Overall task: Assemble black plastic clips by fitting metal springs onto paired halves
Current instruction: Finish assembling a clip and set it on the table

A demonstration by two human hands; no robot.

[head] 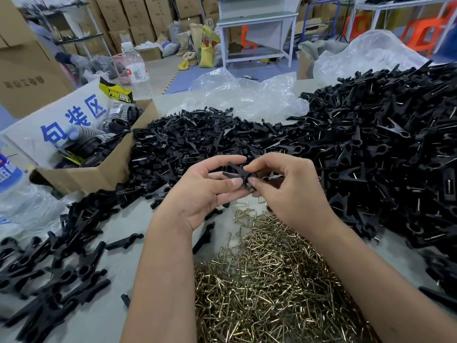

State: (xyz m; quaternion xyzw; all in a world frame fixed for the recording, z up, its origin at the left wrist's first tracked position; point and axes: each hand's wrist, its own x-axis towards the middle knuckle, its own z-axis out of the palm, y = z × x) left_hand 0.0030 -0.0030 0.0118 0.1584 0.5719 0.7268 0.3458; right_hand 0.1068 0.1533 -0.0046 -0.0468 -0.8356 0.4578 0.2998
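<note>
both hands mid-scene above counter (pixel 118 315). left hand (pixel 205 191) grip pinches black clip halves (pixel 238 173); right hand (pixel 288 186) grip pinches same pair at ring end. spring heap (pixel 272 280) near, below hands. loose halves pile (pixel 188 137) far left; assembled clips pile (pixel 385 144) right.

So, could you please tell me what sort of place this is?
Probably a small factory or packing workshop: heaps of black clips, a pile of metal springs on the table, and stacked cardboard boxes behind.
</note>
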